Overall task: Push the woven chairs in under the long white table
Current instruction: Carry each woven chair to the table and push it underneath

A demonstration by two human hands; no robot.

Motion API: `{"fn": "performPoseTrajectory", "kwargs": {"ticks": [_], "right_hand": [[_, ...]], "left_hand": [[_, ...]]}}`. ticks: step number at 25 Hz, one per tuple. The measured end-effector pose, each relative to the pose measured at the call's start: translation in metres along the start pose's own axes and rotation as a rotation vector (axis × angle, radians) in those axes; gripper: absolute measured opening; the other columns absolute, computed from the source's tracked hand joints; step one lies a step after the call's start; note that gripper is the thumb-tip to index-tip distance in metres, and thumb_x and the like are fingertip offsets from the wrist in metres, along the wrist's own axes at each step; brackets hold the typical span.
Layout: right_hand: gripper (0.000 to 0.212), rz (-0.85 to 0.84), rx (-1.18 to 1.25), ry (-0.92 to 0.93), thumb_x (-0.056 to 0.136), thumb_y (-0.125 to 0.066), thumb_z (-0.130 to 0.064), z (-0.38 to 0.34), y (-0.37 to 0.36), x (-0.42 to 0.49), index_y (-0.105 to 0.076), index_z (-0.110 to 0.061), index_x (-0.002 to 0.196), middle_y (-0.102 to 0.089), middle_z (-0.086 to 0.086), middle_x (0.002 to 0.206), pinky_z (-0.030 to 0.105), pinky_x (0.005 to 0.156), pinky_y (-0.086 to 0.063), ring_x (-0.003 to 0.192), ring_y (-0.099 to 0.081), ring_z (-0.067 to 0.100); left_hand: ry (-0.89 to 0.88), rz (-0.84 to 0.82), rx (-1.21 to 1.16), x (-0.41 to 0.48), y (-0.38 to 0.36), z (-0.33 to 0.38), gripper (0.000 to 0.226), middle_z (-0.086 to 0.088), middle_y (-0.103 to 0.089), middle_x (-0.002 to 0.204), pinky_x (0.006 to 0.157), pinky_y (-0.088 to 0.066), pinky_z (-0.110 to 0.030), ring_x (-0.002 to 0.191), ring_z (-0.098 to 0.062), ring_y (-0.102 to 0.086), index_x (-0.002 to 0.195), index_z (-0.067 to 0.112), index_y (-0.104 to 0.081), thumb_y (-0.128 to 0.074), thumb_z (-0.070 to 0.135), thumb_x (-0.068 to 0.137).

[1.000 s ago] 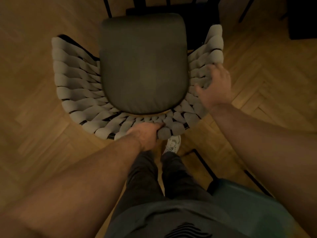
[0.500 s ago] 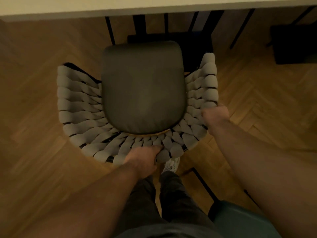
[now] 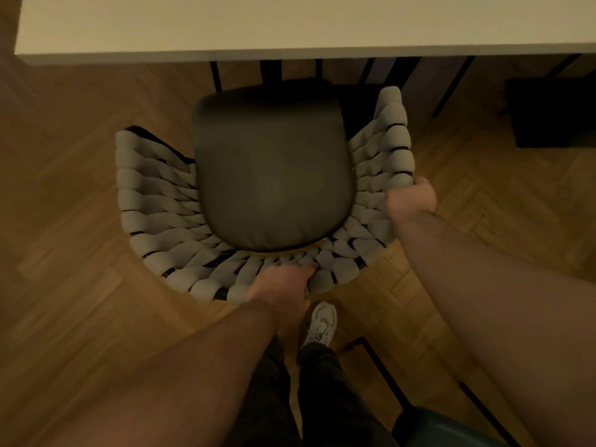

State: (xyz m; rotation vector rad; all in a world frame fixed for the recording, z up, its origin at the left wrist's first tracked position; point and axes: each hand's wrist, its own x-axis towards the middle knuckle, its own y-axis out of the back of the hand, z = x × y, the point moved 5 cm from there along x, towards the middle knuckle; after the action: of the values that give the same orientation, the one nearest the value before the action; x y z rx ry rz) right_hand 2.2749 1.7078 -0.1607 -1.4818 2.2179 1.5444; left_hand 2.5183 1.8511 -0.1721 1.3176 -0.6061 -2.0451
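A woven chair point(image 3: 154, 201) with pale braided bands and a dark seat cushion point(image 3: 272, 169) stands on the wooden floor just below me. Its front faces the long white table point(image 3: 290, 24), whose near edge crosses the top of the view. The cushion's front lies close to that edge, still outside it. My left hand point(image 3: 283, 285) grips the rim of the woven backrest at its middle. My right hand point(image 3: 411, 201) grips the rim on the chair's right side, fingers curled over the bands.
Dark table legs point(image 3: 451, 88) and a dark shape point(image 3: 548, 114) sit in shadow under the table at the right. Another chair's dark seat point(image 3: 445, 430) and black frame are at the bottom right, behind me. My white shoe point(image 3: 321, 322) stands just behind the woven chair.
My right hand went from open on the right side band to gripping the rim. The white table edge has come into view and the chair sits nearer to it.
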Motion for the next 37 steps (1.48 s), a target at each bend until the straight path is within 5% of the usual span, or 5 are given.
{"fn": "performPoseTrajectory", "kwargs": {"ticks": [9,13,20,30,37], "right_hand": [[0.069,-0.074,-0.231,0.047,0.095,-0.066,-0.024,0.005,-0.004,-0.009,-0.035,-0.01,0.155,-0.045,0.019,0.154,0.049,0.108,-0.051,0.134,-0.051,0.04],[0.067,-0.144,-0.794,0.483,0.094,-0.052,-0.059,0.023,-0.039,-0.065,-0.053,-0.022,0.15,-0.025,0.013,0.171,0.059,0.127,-0.017,0.159,-0.012,0.042],[0.099,-0.47,-1.109,0.883,0.082,-0.024,-0.097,0.052,-0.04,-0.102,-0.042,-0.036,0.158,-0.044,-0.013,0.163,0.073,0.115,0.023,0.161,-0.016,0.021],[0.04,-0.562,-1.282,0.92,0.093,-0.052,-0.063,0.051,-0.076,-0.105,-0.063,-0.032,0.116,-0.067,-0.004,0.109,0.051,0.107,-0.037,0.102,-0.061,0.021],[0.018,-0.526,-1.303,0.885,0.097,-0.054,-0.045,-0.003,-0.088,-0.099,-0.064,-0.036,0.109,-0.066,-0.006,0.101,0.051,0.111,-0.035,0.099,-0.062,0.019]], "left_hand": [[-0.009,0.009,0.108,0.011,0.0,0.014,0.058,0.002,-0.065,0.127,0.088,-0.052,-0.04,0.111,-0.024,-0.063,0.152,0.036,-0.04,-0.06,0.038,0.097],[0.082,-0.068,0.171,0.007,0.001,-0.012,0.049,0.001,-0.067,0.12,0.078,-0.052,-0.038,0.104,-0.024,-0.065,0.138,0.032,-0.051,-0.058,0.047,0.093],[0.174,-0.024,0.231,-0.01,0.003,-0.044,0.047,0.008,-0.07,0.108,0.078,-0.056,-0.037,0.096,-0.02,-0.067,0.126,0.039,-0.057,-0.055,0.063,0.085],[0.147,-0.127,0.484,-0.031,0.021,-0.11,0.037,0.009,-0.07,0.122,0.104,-0.043,-0.039,0.112,-0.019,-0.064,0.128,0.041,-0.06,-0.058,0.039,0.092],[0.192,-0.099,0.47,-0.002,0.065,-0.137,0.025,0.005,-0.071,0.104,0.096,-0.051,-0.045,0.099,-0.023,-0.066,0.118,0.039,-0.065,-0.055,0.032,0.096]]}}
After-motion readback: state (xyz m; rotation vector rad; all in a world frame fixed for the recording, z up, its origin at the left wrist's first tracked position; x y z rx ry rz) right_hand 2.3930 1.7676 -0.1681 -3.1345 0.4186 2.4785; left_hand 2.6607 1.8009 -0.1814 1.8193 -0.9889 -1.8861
